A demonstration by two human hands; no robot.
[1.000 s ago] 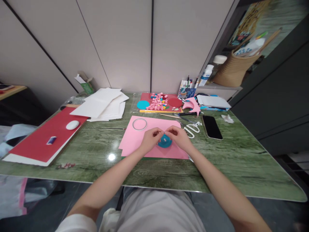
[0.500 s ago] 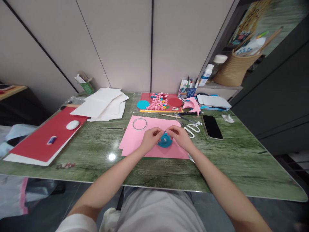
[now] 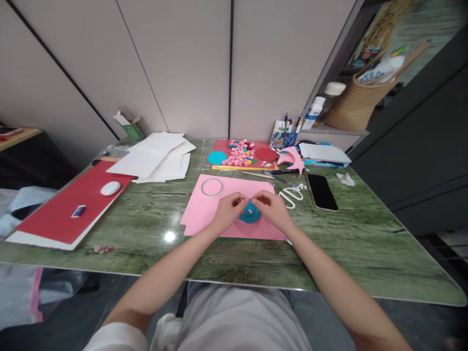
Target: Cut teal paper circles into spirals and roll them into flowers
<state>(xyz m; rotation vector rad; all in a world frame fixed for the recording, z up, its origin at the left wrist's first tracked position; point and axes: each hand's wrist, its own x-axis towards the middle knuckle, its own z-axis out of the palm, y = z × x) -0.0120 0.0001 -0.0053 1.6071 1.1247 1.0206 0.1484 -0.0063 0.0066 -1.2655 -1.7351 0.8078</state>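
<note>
Both hands are drawn together, thumbs and fingers closed in a pinch: the left hand (image 3: 229,210) at eleven o'clock and the right hand (image 3: 274,209) at one o'clock on the far edge of a round blue piece (image 3: 249,216). Whether something smaller also sits between the fingertips, I cannot tell. The blue piece is over the pink sheets (image 3: 199,219) on the green table (image 3: 369,253).

Taking the blue piece as the dial's centre, a thin ring (image 3: 202,187) lies on the pink paper at ten o'clock. White-handled scissors (image 3: 286,201) are near at two, with a dark-screened phone (image 3: 322,192) beyond them. Small, mostly pink pieces (image 3: 239,156) are heaped at twelve, and a red sheet (image 3: 54,209) lies well apart at nine.
</note>
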